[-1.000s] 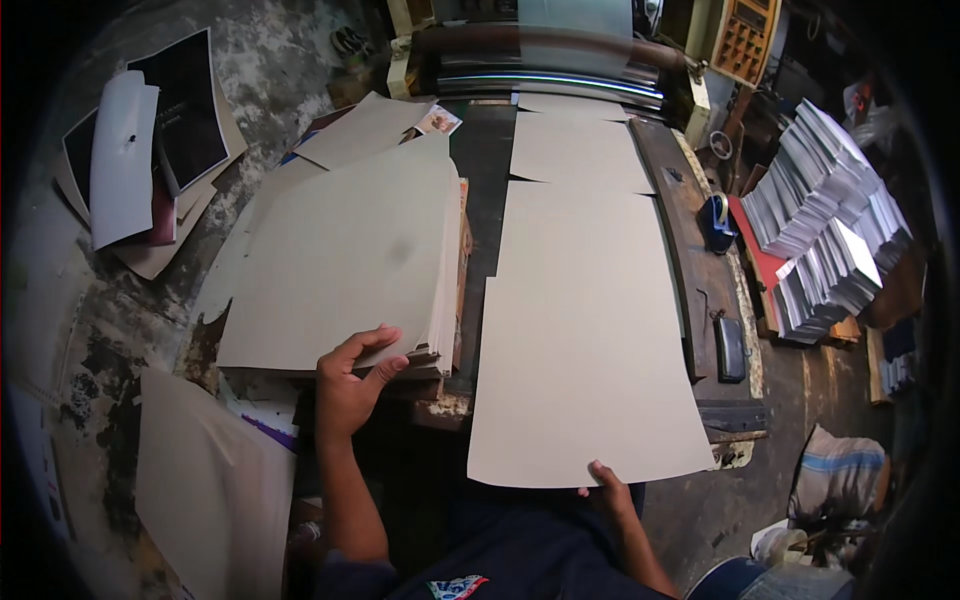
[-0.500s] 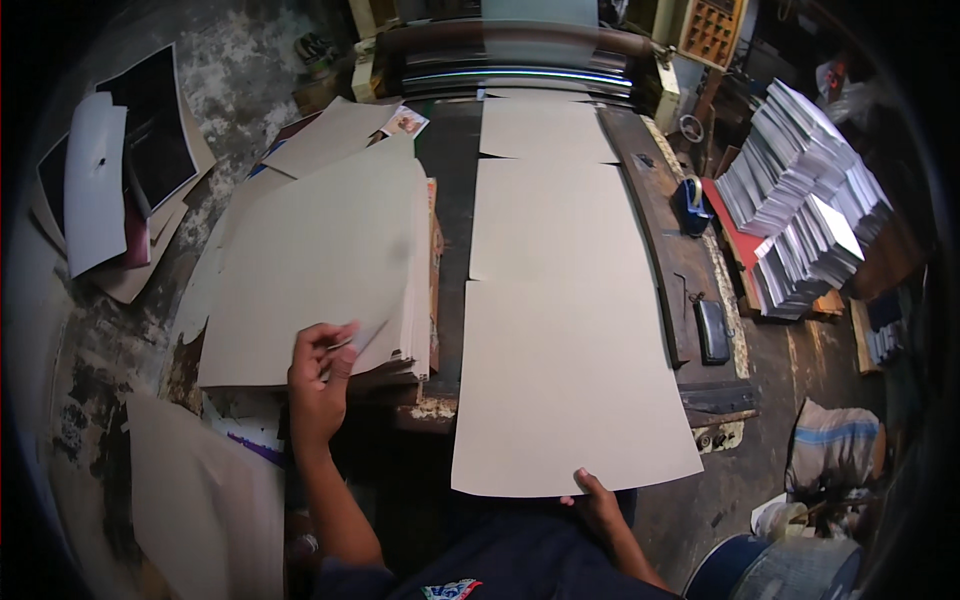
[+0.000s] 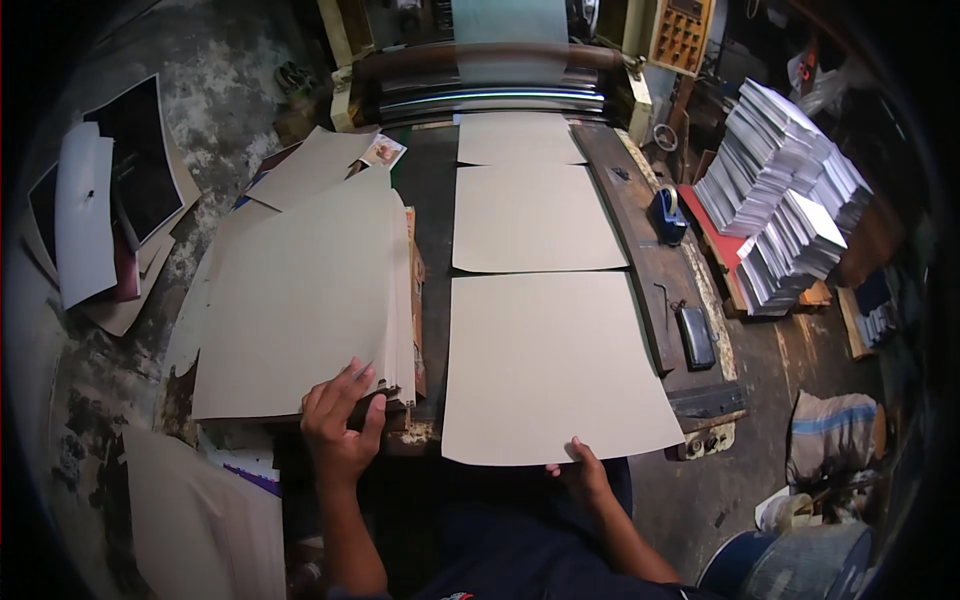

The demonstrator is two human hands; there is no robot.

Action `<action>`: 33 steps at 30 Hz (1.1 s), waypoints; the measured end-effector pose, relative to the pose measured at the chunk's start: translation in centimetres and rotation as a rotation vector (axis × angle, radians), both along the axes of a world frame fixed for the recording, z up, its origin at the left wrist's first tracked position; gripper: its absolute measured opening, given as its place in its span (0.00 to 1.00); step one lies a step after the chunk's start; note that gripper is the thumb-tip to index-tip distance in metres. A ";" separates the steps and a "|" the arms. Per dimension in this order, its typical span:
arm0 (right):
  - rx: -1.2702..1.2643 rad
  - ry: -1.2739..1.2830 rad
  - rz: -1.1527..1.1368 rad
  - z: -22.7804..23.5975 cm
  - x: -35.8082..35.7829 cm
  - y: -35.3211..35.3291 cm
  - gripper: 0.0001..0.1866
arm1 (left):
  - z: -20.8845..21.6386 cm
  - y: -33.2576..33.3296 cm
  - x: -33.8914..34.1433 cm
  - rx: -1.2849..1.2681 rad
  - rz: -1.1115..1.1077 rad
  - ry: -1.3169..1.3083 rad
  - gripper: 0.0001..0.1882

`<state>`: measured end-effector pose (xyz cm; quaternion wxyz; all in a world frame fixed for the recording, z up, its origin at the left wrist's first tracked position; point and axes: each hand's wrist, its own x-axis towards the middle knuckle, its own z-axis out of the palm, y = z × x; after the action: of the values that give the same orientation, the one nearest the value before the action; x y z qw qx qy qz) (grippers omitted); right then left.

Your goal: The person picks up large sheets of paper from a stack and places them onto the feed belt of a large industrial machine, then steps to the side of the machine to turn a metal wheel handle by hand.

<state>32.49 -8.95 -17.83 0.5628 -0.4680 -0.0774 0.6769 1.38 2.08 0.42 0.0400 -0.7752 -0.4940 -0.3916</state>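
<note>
Seen in the head view, a person's right hand (image 3: pixel 588 478) holds the near edge of a greyish-beige board sheet (image 3: pixel 555 370), thumb on top, the other fingers largely hidden underneath. The sheet lies nearest the person in a row on a dark machine bed (image 3: pixel 432 255), ahead of a middle sheet (image 3: pixel 535 218) and a far sheet (image 3: pixel 520 138), whose far end is hard to make out beneath the shiny roller (image 3: pixel 490 97). The left hand (image 3: pixel 340 425), half-curled with thumb set apart, is at the near right corner of a board stack (image 3: pixel 290 300); whether it grips the top sheet's bent corner cannot be told. At lower right, a blue drum (image 3: pixel 740 562) is cut off by the frame; darkness swallows the outer rim.
</note>
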 end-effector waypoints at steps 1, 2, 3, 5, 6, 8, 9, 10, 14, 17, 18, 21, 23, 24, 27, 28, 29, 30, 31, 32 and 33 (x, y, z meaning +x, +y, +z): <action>-0.003 -0.001 -0.027 -0.3 0.0 0.5 0.22 | -0.4 0.1 -0.1 0.007 0.020 -0.030 0.13; -0.005 -0.002 -0.053 -0.8 0.0 1.0 0.21 | -0.9 0.3 -0.3 0.014 0.041 -0.060 0.12; -0.008 -0.002 -0.079 -1.5 -0.1 1.5 0.21 | -1.1 0.3 -0.4 0.021 0.061 -0.090 0.12; 0.026 0.010 -0.082 -3.1 0.2 2.1 0.21 | -1.0 0.5 0.5 0.029 0.074 -0.235 0.08; 0.044 0.016 -0.084 -3.8 0.4 2.3 0.21 | -0.9 0.6 0.9 0.034 0.078 -0.307 0.08; 0.040 0.001 -0.098 -4.8 0.1 2.2 0.22 | -1.5 0.9 0.1 -0.064 0.098 -0.766 0.08; 0.038 -0.007 -0.107 -5.3 0.2 2.2 0.22 | -1.7 1.1 0.0 -0.115 0.101 -0.995 0.10; 0.010 -0.012 -0.152 -5.0 0.2 2.1 0.23 | -0.6 1.0 0.7 -0.083 0.118 -0.993 0.12; -0.078 0.033 -0.231 -0.9 0.0 1.9 0.31 | 0.5 -2.0 2.0 -0.086 0.003 -0.588 0.08; 0.075 0.099 -0.084 3.2 0.9 2.5 0.35 | 2.7 -2.9 3.3 -0.053 -0.316 -0.395 0.05; 0.176 0.138 -0.020 4.9 1.1 2.9 0.35 | 2.8 -3.2 3.4 -0.097 -0.367 -0.398 0.06; 0.449 0.261 0.107 7.9 1.6 4.2 0.32 | 2.7 -3.8 3.2 -0.217 -0.543 -0.369 0.07; 0.620 0.377 0.160 7.9 2.4 4.7 0.31 | 3.0 -3.8 2.7 -0.281 -0.688 -0.286 0.05; 0.387 0.310 0.029 8.4 2.9 4.1 0.27 | 2.8 -3.9 2.9 -0.343 -0.751 -0.331 0.07; 0.233 0.140 0.007 7.6 3.0 3.1 0.22 | 2.1 -3.3 3.8 -0.450 -0.824 -0.399 0.12; 0.212 0.138 0.024 7.2 3.1 2.4 0.22 | 0.5 -2.8 4.0 -0.537 -0.856 -0.477 0.17; 0.183 0.134 0.025 6.4 3.3 1.5 0.22 | -1.0 -2.2 4.3 -0.599 -0.859 -0.530 0.17; 0.156 0.130 0.019 5.4 3.7 0.4 0.22 | -2.3 -1.6 4.6 -0.665 -0.866 -0.580 0.18; 0.132 0.137 0.005 4.2 3.8 -0.9 0.22 | -3.5 -1.0 4.9 -0.736 -0.874 -0.615 0.19; 0.194 0.209 0.033 1.8 4.3 -2.4 0.21 | -5.5 -0.7 4.6 -0.776 -0.863 -0.679 0.23; 0.232 0.164 0.125 1.6 4.3 -3.4 0.21 | -7.1 -0.8 4.1 -0.818 -0.819 -0.760 0.24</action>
<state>36.77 -12.31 -16.28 0.5743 -0.3372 -0.1378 0.7332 5.51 1.29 -6.69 -0.5824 -0.6612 -0.2493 -0.4019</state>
